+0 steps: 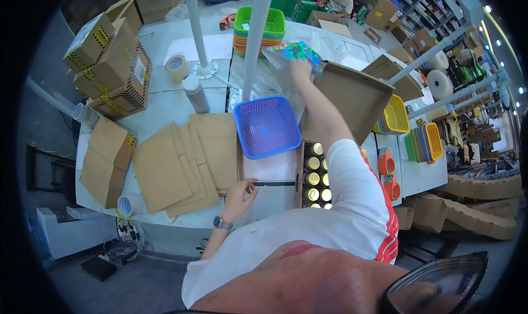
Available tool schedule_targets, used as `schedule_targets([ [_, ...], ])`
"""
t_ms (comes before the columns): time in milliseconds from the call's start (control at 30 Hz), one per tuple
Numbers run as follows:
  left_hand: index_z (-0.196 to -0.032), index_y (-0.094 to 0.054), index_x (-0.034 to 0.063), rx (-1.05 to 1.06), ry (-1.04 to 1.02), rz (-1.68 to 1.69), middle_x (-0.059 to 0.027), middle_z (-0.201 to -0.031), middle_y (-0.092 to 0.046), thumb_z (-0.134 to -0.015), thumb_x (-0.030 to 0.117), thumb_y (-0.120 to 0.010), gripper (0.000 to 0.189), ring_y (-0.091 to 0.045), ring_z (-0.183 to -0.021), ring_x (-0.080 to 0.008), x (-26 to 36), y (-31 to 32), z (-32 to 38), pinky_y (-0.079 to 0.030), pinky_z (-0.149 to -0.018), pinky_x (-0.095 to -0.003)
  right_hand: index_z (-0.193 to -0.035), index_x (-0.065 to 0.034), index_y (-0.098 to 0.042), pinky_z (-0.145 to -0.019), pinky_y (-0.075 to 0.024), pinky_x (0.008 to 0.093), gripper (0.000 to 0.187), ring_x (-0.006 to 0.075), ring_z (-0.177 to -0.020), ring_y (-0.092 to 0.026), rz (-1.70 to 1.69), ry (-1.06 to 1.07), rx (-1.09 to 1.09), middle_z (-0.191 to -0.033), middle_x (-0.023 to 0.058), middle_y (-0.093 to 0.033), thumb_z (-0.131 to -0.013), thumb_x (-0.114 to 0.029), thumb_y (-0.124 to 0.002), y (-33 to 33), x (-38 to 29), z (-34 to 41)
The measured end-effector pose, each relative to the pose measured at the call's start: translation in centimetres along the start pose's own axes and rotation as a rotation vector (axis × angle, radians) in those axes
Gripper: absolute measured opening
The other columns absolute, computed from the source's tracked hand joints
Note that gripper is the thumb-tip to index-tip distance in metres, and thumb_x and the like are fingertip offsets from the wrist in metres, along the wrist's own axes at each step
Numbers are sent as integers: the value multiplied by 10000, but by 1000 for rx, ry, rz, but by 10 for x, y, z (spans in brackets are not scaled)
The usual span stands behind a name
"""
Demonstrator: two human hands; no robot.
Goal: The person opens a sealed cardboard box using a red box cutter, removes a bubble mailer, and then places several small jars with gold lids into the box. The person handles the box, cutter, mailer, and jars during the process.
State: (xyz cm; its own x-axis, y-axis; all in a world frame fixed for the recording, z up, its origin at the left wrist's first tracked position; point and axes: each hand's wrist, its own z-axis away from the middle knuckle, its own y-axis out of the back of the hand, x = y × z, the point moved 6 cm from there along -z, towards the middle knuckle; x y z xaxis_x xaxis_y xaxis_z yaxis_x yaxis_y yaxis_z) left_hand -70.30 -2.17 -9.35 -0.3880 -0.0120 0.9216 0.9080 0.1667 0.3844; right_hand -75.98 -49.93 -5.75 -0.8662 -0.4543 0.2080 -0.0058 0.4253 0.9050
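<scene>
My right hand [301, 71] reaches across the table, its curled fingers at the near edge of a shiny holographic bag [302, 51]; the fingertips are hidden. My left hand [241, 196], with a watch on its wrist, hovers near the table's front edge. It holds nothing, and its thumb stands apart from the fingers. Between the hands is a blue perforated plastic basket [267, 126], partly over a white sheet [270, 167]. To its right, an open cardboard box [300, 176] contains several gold-lidded jars [313, 178]; my right arm covers part of them.
Flat cardboard pieces [169, 169] lie left, near taped boxes [111, 74] and tape rolls [128, 205]. White poles [251, 41] rise from the table. Stacked baskets [260, 25] stand behind; orange tape dispensers [387, 161] sit right. Two people sit on the floor beyond.
</scene>
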Motion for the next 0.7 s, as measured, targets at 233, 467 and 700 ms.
schedule_targets([
  [233, -1302, -534, 77, -113, -139, 398, -68, -1081, -621, -962, 281, -603, 402, -586, -996, -166, 33, -5, -91, -480, -888, -341, -967, -153, -701, -564, -548, 421, 171, 288, -655, -672, -168, 60, 212, -853, 80, -695, -826, -199, -618, 164, 40, 28],
  [467, -1532, -188, 47, -359, -81, 1608, -217, -1512, -332, -933, 686, -402, 901, -436, -1314, -289, 94, 19, -166, -390, -1074, -448, -1122, -245, -674, -543, -527, 347, 384, 193, -738, -661, -535, 374, 190, -1023, -1, -634, -741, -197, -687, 233, -29, 247],
  [700, -1454, -360, 12, 277, 32, 386, -113, -1290, -546, -984, 312, -598, 606, -551, -1121, -152, 101, -21, -91, -482, -908, -311, -1110, -168, -697, -1101, -291, 531, 309, 328, -1302, -436, -864, 695, 170, -1373, 142, -493, -817, -265, -709, 262, -32, 317],
])
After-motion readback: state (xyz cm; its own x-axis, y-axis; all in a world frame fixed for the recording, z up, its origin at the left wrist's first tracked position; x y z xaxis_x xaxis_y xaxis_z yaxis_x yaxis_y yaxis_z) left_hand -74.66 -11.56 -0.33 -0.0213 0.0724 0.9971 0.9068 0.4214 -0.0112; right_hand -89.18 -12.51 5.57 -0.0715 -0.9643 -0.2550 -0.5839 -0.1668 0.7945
